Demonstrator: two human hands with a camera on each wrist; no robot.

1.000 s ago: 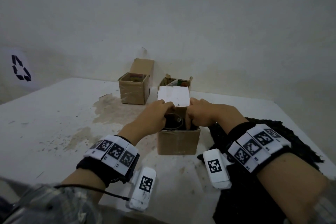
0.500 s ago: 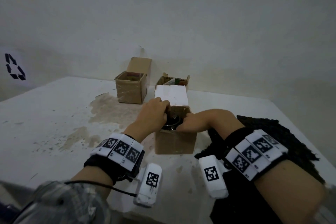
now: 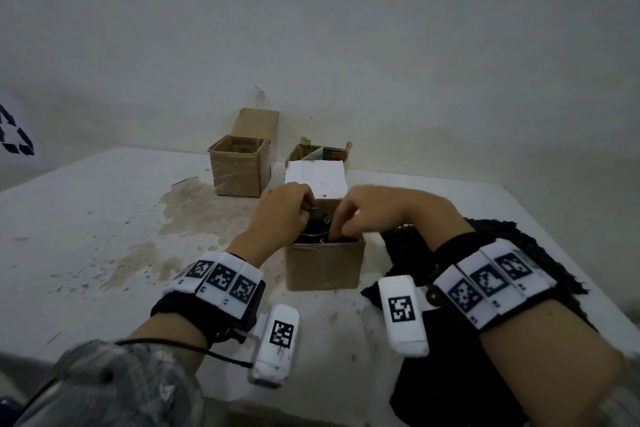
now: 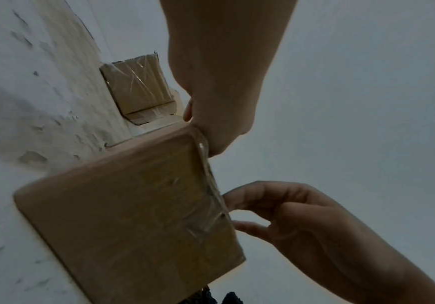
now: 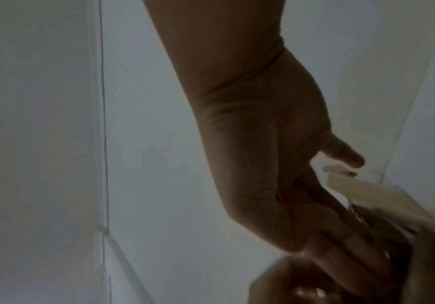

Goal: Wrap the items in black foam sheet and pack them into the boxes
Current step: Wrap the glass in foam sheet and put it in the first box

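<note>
My left hand (image 3: 282, 215) and right hand (image 3: 372, 210) meet over the open box (image 3: 323, 267) near me on the counter (image 3: 86, 218). A dark wrapped item (image 3: 313, 230) sits inside it, right under my fingers. Both hands curl down into the opening; whether they grip the item I cannot tell. The black foam (image 3: 450, 374) lies just right of the box, under my right forearm.

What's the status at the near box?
Both hands in the near box mouth: left hand and right hand on the dark wrapped item, grip unclear. White flap up. Nothing blocking.
</note>
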